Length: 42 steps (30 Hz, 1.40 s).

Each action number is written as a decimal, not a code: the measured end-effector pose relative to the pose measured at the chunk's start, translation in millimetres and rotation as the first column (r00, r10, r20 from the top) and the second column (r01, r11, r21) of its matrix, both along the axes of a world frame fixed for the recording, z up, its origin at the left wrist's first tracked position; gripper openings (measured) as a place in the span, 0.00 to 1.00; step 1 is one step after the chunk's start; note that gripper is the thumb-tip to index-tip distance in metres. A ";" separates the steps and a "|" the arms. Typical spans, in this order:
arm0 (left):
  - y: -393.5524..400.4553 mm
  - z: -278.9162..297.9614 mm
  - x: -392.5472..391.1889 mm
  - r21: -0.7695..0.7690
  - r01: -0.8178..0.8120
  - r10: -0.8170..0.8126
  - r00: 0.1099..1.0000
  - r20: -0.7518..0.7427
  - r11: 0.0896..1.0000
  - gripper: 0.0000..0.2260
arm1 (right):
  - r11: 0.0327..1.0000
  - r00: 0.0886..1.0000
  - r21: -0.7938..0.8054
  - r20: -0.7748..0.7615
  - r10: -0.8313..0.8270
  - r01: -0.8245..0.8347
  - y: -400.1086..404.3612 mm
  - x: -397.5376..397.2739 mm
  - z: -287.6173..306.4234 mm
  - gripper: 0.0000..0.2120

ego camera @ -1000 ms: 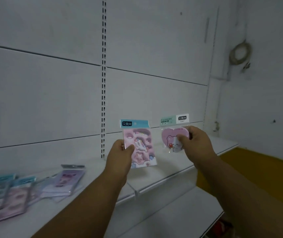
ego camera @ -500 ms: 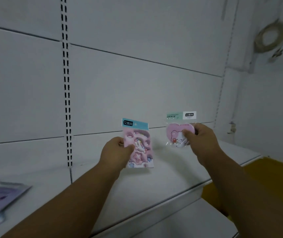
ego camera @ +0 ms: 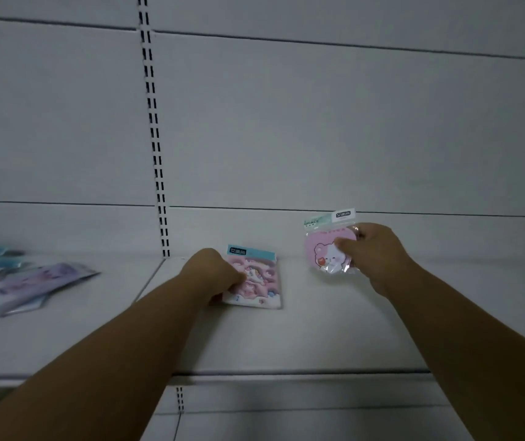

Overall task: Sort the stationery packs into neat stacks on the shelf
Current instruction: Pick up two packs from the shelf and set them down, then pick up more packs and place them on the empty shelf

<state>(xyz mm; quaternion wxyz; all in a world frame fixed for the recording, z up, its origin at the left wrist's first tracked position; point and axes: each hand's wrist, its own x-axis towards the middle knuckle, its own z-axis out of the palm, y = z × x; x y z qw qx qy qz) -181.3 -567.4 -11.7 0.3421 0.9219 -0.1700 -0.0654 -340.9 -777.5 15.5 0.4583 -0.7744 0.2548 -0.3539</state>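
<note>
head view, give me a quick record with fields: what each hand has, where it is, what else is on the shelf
left hand: grips the rectangular pink pack, low on the shelf; contact unclear
right hand: pinches the heart-shaped pack, held above the shelf
pack spacing: apart, side by side
other items: loose pile of packs at far left, blurred
back panel: slotted upright

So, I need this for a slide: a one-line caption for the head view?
Left hand lowers rectangular pink pack onto white shelf; right hand holds heart-shaped pink pack.
</note>
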 end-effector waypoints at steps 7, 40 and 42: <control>-15.2 4.9 -19.2 0.316 -0.095 -0.034 0.924 0.381 0.944 0.11 | 0.995 0.996 0.097 -0.080 0.039 -0.031 -26.5 -10.6 -4.2 0.02; 115.1 -8.1 -37.3 0.083 0.089 -0.122 0.742 0.660 0.993 0.12 | 0.446 0.977 -0.886 -0.191 -0.093 -0.130 170.4 28.7 33.8 0.24; 167.0 -10.7 -19.5 0.070 0.042 -0.077 0.757 0.648 0.997 0.12 | 0.450 0.980 -0.880 -0.194 -0.049 -0.152 216.4 49.2 37.0 0.23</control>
